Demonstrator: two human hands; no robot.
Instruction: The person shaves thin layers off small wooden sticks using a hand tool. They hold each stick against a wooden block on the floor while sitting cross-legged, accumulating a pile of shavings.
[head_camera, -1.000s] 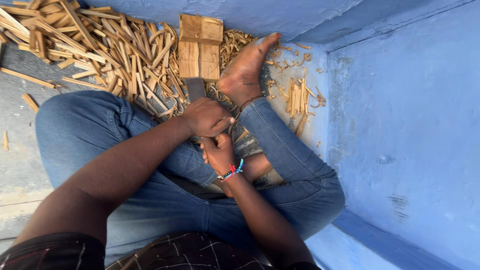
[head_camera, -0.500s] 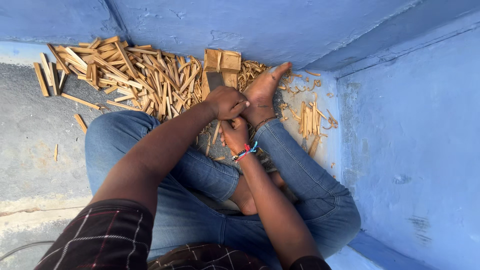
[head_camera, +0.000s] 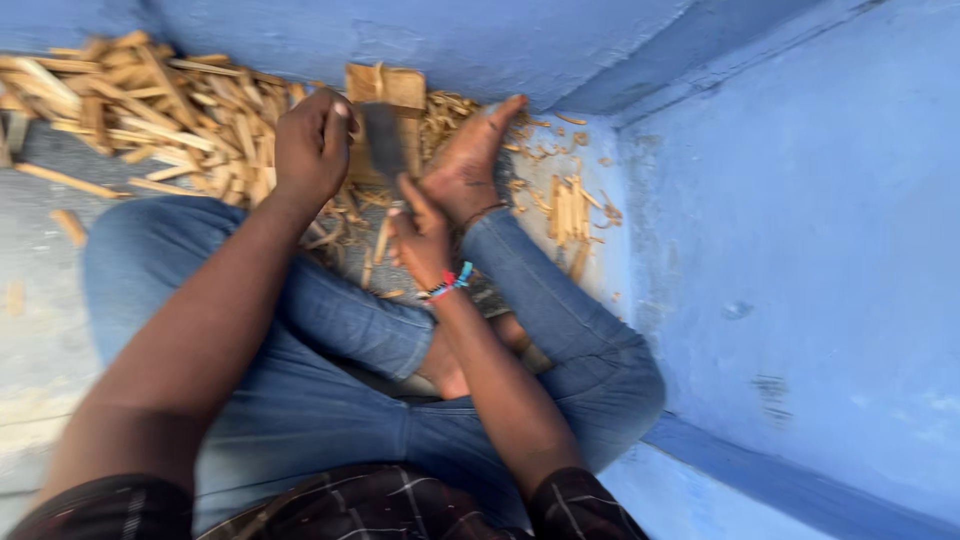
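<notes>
Wood stick pile (head_camera: 150, 100) lies far left on the grey floor (head_camera: 40, 250). Your left hand (head_camera: 312, 145) is fisted round the handle of a broad dark blade (head_camera: 385, 140), raised over the wood block (head_camera: 385, 90) by the blue wall (head_camera: 800, 250). Your right hand (head_camera: 422, 238), beaded bracelet (head_camera: 447, 285) at wrist, pinches a thin wood strip (head_camera: 378, 240) upright just below the blade. Bare foot (head_camera: 470, 160) braces beside the block. More sticks (head_camera: 570, 210) lie further right.

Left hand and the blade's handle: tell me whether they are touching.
Touching. The head view shows the left hand closed in a fist around the handle end of the dark flat blade, which sticks out from the fingers with no gap.
</notes>
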